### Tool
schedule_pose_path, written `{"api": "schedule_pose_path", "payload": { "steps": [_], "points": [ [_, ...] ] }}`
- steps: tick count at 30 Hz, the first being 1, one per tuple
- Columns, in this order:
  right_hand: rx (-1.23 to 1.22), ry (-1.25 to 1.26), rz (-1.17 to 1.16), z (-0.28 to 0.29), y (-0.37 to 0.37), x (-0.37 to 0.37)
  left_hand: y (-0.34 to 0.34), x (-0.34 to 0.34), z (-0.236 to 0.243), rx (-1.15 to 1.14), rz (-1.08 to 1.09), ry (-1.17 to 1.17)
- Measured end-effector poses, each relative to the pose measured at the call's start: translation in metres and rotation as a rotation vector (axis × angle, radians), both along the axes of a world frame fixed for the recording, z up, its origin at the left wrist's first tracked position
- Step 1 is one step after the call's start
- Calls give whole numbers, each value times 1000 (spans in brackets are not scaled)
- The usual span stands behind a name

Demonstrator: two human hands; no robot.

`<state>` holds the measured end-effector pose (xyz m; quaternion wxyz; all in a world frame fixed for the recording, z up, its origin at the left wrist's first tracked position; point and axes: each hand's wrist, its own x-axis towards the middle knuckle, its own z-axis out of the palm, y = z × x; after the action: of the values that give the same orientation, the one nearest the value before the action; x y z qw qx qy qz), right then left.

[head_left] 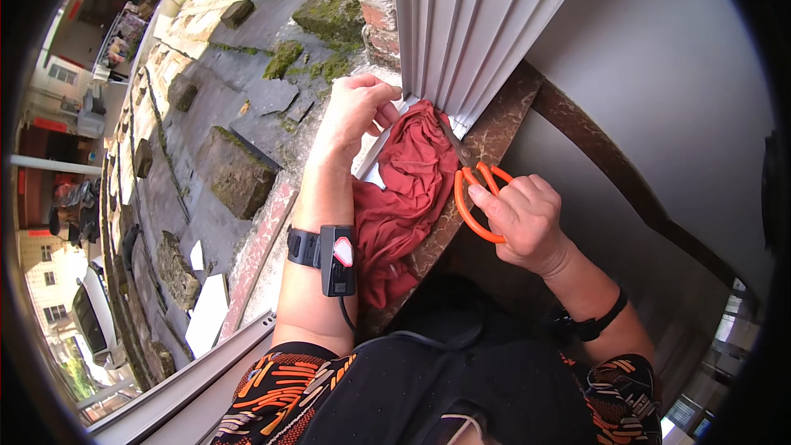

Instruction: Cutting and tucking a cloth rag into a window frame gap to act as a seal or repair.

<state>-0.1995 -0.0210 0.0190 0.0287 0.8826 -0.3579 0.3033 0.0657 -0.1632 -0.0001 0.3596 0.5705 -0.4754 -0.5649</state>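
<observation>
Head view: right grip wraps scissors, left grip curled beside cloth.

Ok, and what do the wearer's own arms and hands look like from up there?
Both hands are bare, left and right. The short black sleeves carry orange and cream dashes. The left forearm wears a black box with a red-and-white marking, a black strap and a thin dark cable; the right, a dark band.

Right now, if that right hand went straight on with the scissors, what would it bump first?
Probably the red cloth: the orange-handled scissors in the right hand point at its edge, though whether they touch is unclear.
</observation>
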Motion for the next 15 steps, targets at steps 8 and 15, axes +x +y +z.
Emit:
{"api": "schedule_pose_path", "payload": {
  "steps": [8,15],
  "points": [
    [-45,73,-81,-1,-8,22,3,2,0,9,0,8],
    [-43,2,-52,-4,-10,31,3,-3,4,17,5,8]
  ]
}}
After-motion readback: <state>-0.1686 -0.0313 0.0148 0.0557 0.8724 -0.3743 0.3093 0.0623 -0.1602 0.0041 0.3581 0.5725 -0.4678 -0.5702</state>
